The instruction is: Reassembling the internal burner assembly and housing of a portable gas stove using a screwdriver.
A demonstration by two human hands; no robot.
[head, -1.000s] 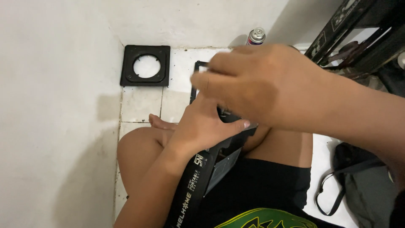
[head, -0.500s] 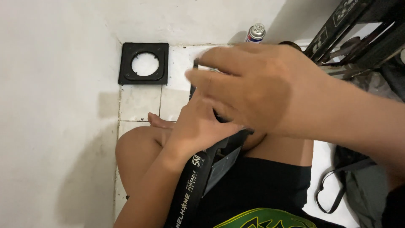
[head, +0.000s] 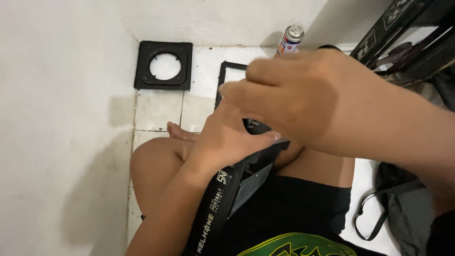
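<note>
Head view: the black panel (head: 222,204) lies across the lap, long axis slanting from lower left up toward the spray can (head: 291,38). Left hand (head: 227,137) grips its upper end; right hand (head: 298,95) curls over it, grasp hidden.

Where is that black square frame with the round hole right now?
In the head view, the black square frame lies flat on the white tiled floor at upper left, in the wall corner, left of the spray can.
</note>
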